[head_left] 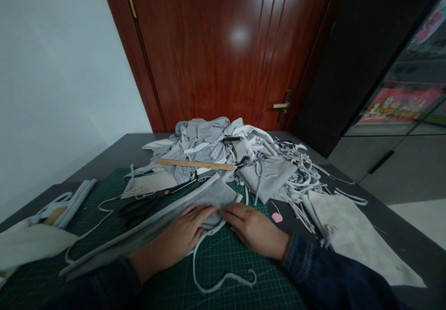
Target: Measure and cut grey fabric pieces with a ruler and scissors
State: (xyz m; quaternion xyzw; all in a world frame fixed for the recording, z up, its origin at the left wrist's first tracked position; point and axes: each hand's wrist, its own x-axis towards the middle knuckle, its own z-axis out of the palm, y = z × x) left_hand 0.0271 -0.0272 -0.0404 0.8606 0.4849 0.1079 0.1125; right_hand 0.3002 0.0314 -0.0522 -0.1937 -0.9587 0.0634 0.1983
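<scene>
My left hand (176,240) lies flat, fingers stretched, on a long folded piece of grey fabric (209,196) that runs across the green cutting mat (240,273). My right hand (256,230) rests palm down beside it, fingertips on the same fabric's edge. A white fabric strip (223,280) loops out from under my hands toward me. Black scissors (142,206) lie just left of the fabric.
A heap of grey and white fabric scraps (216,142) sits at the back of the dark table (414,249), with a wooden ruler (195,164) across it. A pink chalk piece (277,217) lies right of my right hand. Pale fabric sheets (355,235) lie right and left. A brown door (223,45) stands behind.
</scene>
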